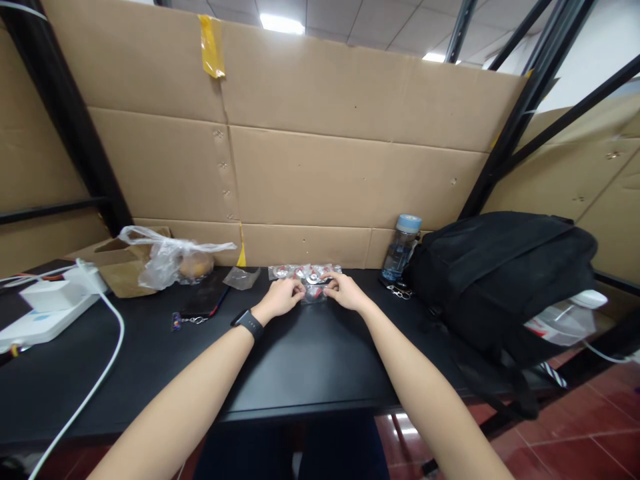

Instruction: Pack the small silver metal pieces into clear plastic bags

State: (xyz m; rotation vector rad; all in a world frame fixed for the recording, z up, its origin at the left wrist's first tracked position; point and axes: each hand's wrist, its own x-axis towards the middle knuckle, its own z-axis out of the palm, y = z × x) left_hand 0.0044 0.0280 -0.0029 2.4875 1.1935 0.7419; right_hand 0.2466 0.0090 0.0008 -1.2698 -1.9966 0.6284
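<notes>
Lying on the black table (310, 360), far middle, a crinkled clear packet (315, 294) runs left to right, red inside. The left hand (281, 295) pinches its left edge; the right hand (346, 292) spreads thumb and index at its right, grip unclear. Beyond, glossy packets (299, 272) line creased cardboard (310, 180).

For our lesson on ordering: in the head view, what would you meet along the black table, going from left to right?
White power strip, brown container, small clear wrapper, left hand, clear packet between the hands, right hand, blue-lidded bottle, black backpack.
</notes>
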